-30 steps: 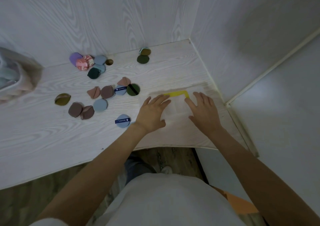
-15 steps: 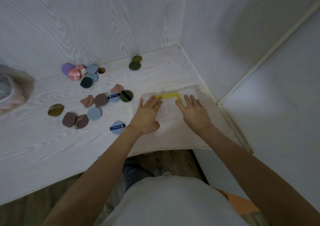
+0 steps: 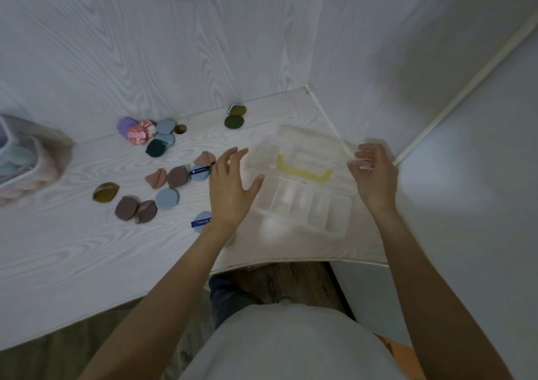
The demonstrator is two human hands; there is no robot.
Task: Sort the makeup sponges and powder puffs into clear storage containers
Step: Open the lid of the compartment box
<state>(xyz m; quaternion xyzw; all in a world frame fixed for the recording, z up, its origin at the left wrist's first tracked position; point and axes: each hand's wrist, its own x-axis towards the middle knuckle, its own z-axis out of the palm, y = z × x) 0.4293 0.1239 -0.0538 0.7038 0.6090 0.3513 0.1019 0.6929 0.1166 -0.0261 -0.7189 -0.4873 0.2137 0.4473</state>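
Clear container [image 3: 302, 205] now open — lid [image 3: 308, 144] raised, hands lifted off.

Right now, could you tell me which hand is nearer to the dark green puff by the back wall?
Left. The left hand is below-left of the dark green puff; the right hand is far to its right.

We see a clear divided container [image 3: 302, 205] with a yellow latch [image 3: 302, 171] on a whitish wood-grain table [image 3: 87, 251], beside puffs in purple [image 3: 125, 125], pink-and-white marble [image 3: 139, 135], dusty blue [image 3: 167, 198], dark green [image 3: 233, 121], olive [image 3: 105, 192] and mauve-brown [image 3: 126, 208].
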